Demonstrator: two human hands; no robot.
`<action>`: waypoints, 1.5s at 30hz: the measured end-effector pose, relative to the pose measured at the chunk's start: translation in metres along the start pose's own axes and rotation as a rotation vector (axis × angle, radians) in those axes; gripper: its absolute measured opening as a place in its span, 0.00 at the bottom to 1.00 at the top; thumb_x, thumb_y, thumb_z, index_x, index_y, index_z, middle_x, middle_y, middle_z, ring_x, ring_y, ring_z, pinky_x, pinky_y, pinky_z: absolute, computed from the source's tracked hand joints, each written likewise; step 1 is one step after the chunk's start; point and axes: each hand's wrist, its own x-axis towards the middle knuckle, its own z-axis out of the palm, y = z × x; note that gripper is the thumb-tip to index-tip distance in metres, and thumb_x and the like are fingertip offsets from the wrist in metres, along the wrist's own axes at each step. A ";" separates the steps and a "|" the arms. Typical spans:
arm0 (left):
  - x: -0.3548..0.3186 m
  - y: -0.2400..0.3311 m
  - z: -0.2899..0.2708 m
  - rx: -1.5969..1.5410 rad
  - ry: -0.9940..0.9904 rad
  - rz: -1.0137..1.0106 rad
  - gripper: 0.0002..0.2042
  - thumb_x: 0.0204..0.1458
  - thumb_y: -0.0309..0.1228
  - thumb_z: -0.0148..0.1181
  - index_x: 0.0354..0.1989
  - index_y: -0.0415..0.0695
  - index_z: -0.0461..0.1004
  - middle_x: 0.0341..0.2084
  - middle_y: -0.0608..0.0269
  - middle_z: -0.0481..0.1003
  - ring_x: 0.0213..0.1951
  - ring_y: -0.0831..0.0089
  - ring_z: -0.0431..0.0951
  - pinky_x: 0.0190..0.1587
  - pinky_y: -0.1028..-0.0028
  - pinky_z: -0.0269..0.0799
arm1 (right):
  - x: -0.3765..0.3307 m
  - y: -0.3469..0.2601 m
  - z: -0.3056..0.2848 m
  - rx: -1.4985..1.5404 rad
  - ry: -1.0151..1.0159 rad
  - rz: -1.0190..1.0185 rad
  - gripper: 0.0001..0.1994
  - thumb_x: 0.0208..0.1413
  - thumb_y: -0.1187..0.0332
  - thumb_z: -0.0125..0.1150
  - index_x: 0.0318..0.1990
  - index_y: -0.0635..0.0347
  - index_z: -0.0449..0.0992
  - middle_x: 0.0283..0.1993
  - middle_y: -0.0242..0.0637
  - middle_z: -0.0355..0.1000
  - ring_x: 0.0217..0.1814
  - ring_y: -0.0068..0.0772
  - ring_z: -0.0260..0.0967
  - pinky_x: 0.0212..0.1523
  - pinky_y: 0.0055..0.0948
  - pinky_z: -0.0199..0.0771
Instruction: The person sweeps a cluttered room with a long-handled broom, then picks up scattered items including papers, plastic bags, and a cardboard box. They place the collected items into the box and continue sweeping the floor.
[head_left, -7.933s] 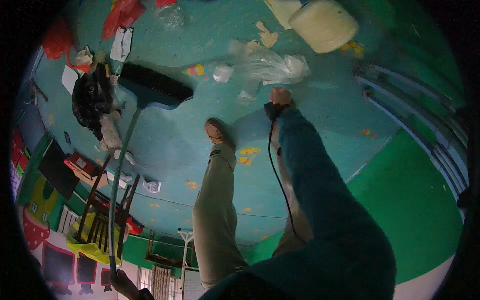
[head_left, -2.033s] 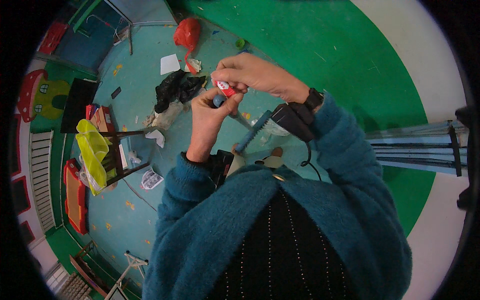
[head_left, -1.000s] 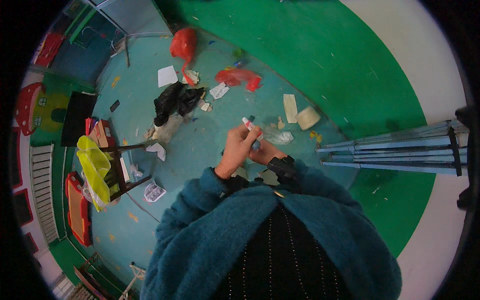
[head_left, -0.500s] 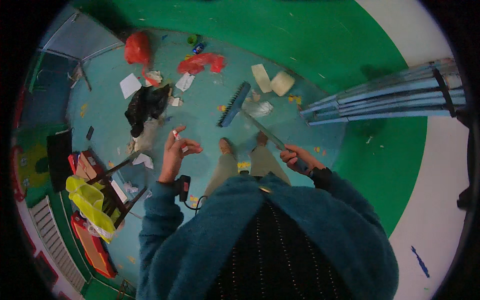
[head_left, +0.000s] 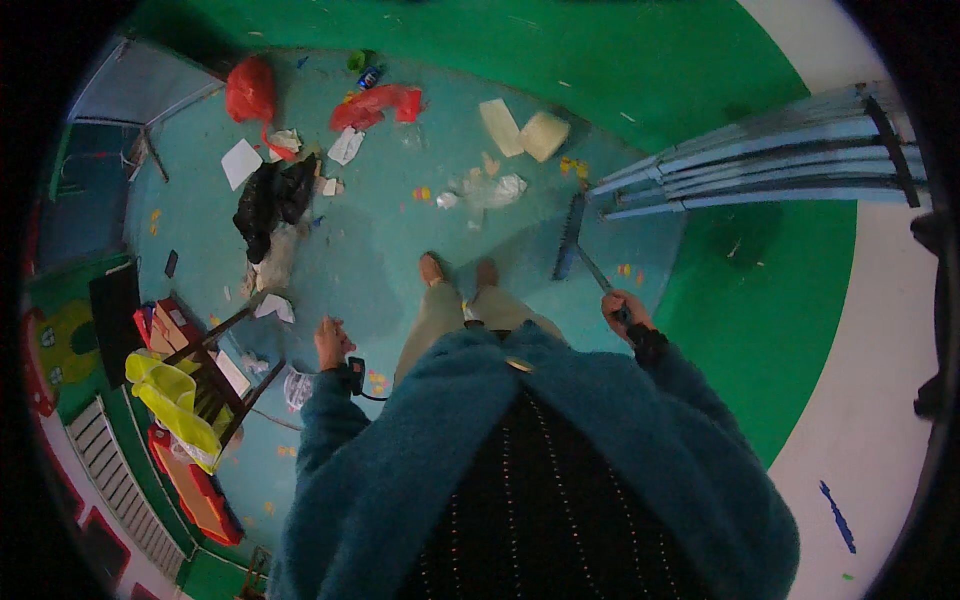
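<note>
Broom (head_left: 580, 250): head down on the teal floor, just ahead and to the right of the person's feet (head_left: 458, 270). Dark bristle bar lies roughly fore-and-aft, tilted a little; the handle rises from its near end back and rightward into the right hand (head_left: 622, 308). Long axis therefore runs from the right hand forward and slightly left toward the litter.

Right hand: curled closed round the broom handle near its top, dark cuff or watch band at the wrist. It is the nearer hand to the broom by far; the broom lies wholly on the person's right side.

Left hand (head_left: 332, 342): out to the left at about hip level, well apart from the broom. Fingers loosely curled; whether it pinches anything small I cannot tell. A small black device (head_left: 356, 372) with a cord hangs at the left wrist.

Outward, beyond the broom head: clear plastic wrap (head_left: 492, 188) and scraps, two pale foam blocks (head_left: 525, 130) near the green floor border. Further left, red plastic bags (head_left: 300, 100), white paper sheets (head_left: 242, 163), a black bag (head_left: 268, 200). Stacked pale-blue panels (head_left: 770, 165) lie to the right. At far left, a chair with a yellow vest (head_left: 175, 395) draped on it.
</note>
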 end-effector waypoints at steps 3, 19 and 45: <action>-0.020 -0.039 -0.035 0.129 0.136 -0.154 0.18 0.58 0.42 0.44 0.30 0.37 0.69 0.10 0.66 0.58 0.09 0.74 0.58 0.11 0.70 0.58 | 0.014 -0.048 -0.039 -0.008 0.031 -0.059 0.05 0.66 0.71 0.37 0.35 0.58 0.55 0.26 0.33 0.54 0.24 0.30 0.53 0.27 0.36 0.63; -0.130 -0.064 -0.009 0.268 0.135 0.004 0.15 0.58 0.36 0.45 0.31 0.34 0.68 0.09 0.65 0.59 0.07 0.75 0.59 0.10 0.72 0.62 | 0.211 0.066 0.040 -1.389 -0.803 0.014 0.11 0.60 0.62 0.49 0.29 0.59 0.65 0.28 0.35 0.65 0.28 0.29 0.60 0.31 0.29 0.65; -0.128 -0.074 -0.004 0.287 0.176 0.037 0.15 0.57 0.37 0.46 0.31 0.34 0.70 0.09 0.64 0.61 0.08 0.72 0.63 0.11 0.71 0.64 | 0.193 0.033 0.102 -1.525 -0.124 -0.302 0.06 0.57 0.68 0.52 0.37 0.58 0.63 0.21 0.36 0.63 0.19 0.30 0.61 0.19 0.33 0.63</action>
